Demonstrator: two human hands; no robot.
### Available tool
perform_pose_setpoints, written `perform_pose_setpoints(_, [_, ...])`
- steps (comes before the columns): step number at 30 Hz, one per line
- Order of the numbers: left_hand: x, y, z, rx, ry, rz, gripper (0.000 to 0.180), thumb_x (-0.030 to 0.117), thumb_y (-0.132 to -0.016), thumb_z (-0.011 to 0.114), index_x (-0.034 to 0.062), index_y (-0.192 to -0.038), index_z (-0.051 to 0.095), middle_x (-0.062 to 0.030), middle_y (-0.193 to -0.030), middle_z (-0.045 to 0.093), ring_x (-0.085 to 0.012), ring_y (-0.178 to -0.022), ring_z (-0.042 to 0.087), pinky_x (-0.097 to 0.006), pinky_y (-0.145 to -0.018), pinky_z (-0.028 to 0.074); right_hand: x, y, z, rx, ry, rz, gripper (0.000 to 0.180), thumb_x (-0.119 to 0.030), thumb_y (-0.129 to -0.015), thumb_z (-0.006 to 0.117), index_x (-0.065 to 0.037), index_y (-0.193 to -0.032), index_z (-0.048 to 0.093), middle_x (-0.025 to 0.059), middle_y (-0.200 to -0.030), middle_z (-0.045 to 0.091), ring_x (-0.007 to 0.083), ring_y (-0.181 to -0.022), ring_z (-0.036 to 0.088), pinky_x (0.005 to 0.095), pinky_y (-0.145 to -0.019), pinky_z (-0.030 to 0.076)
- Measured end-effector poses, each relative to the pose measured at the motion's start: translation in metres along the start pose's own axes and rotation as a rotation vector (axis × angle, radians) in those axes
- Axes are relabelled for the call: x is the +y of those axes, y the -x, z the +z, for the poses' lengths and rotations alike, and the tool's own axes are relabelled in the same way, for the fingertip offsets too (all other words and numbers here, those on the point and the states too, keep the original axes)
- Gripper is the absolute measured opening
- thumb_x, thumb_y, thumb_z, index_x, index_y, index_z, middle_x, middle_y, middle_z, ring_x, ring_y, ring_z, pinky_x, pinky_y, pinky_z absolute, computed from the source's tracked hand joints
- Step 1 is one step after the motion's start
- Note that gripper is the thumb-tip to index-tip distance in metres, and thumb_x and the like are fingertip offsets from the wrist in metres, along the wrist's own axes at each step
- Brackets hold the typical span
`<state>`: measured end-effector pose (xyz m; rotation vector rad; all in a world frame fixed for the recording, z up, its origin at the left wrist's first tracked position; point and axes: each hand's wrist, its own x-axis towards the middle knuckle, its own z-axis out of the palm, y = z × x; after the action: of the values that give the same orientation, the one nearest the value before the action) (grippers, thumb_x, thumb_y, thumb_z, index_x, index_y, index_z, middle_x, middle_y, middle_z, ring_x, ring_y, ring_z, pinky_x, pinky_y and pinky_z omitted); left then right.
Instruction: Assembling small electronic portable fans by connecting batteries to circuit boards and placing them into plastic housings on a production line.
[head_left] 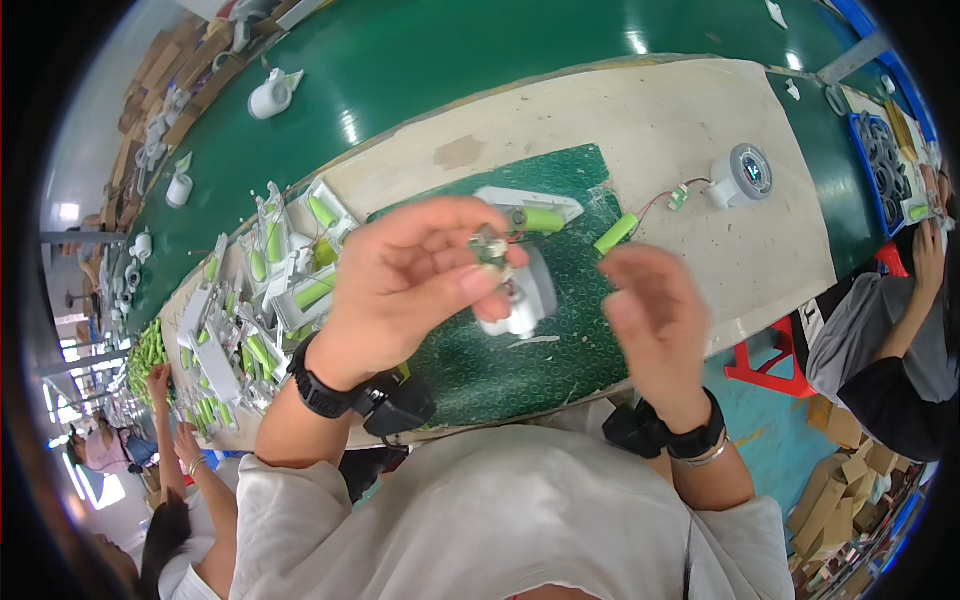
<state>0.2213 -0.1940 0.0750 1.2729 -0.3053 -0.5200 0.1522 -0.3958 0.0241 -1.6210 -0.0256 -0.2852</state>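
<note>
My left hand (400,275) pinches a small circuit board (489,246) between thumb and fingers. Beneath it, a white and grey round housing (535,295) is partly hidden by the fingers. Just behind lies a white handle shell (490,196) with a green battery cell (543,220) at it. My right hand (660,320), slightly blurred, hovers over the mat's right edge with thumb and fingers apart, holding nothing visible. Beyond its fingertips lies another green cell (616,233), joined by wires to a circuit board (678,197) and a white head with a round display (748,175).
A green mat (450,385) lies on the beige-covered table (790,240). White shells with green cells (265,265) pile up at the left. Across the green surface stands a white part (270,95). Co-workers' arms (205,490) show at left and right; a blue crate (880,165) holds dark rings.
</note>
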Motion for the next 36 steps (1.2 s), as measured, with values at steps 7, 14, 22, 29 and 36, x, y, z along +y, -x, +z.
perform_pose_setpoints(7, [0.005,0.017,0.004,0.052,0.286,0.218,0.034,0.004,-0.081,0.059,-0.0028,-0.111,0.044,-0.0181,-0.093,0.060,-0.0165,-0.064,0.061,-0.025,-0.057,0.051,0.001,-0.010,0.033,-0.376,-0.684,0.408,0.059,-0.007,-0.075,0.068,0.005,-0.124,0.036,0.0129,-0.115,0.046,0.0176,-0.107,0.047,0.0309,-0.091,0.041])
perform_pose_setpoints(14, [0.004,0.029,0.004,0.129,0.348,0.250,0.034,0.006,-0.082,0.059,-0.0024,-0.111,0.044,-0.0186,-0.097,0.059,-0.0167,-0.065,0.060,-0.025,-0.057,0.051,-0.006,-0.008,0.041,-0.414,-0.923,0.617,0.055,-0.008,-0.078,0.065,0.003,-0.123,0.035,0.0113,-0.113,0.047,0.0161,-0.101,0.050,0.0290,-0.086,0.043])
perform_pose_setpoints(22, [0.000,0.030,0.004,0.357,0.221,0.149,0.031,0.005,-0.084,0.056,-0.0022,-0.112,0.046,-0.0158,-0.095,0.060,-0.0144,-0.067,0.059,-0.023,-0.060,0.049,-0.013,0.009,0.028,-0.029,0.013,-0.045,0.072,-0.014,-0.060,0.080,0.000,-0.117,0.039,0.0159,-0.109,0.049,0.0245,-0.099,0.054,0.0328,-0.084,0.045])
perform_pose_setpoints(29, [0.023,0.040,0.014,0.234,0.064,0.222,0.032,0.014,-0.078,0.064,-0.0029,-0.100,0.048,-0.0106,-0.081,0.059,-0.0109,-0.065,0.057,-0.018,-0.056,0.046,-0.062,-0.001,-0.004,-0.090,0.382,-0.570,0.083,-0.018,-0.056,0.083,0.000,-0.121,0.036,0.0209,-0.109,0.050,0.0319,-0.093,0.058,0.0428,-0.082,0.045])
perform_pose_setpoints(36, [0.072,0.081,-0.002,0.058,0.140,0.162,0.029,0.004,-0.073,0.067,0.0014,-0.088,0.041,-0.0133,-0.067,0.050,-0.0196,-0.051,0.052,-0.030,-0.043,0.045,-0.100,-0.013,0.018,0.130,0.100,-0.894,0.037,-0.013,-0.071,0.067,-0.011,-0.104,0.050,0.0211,-0.099,0.057,0.0331,-0.081,0.061,0.0420,-0.071,0.050])
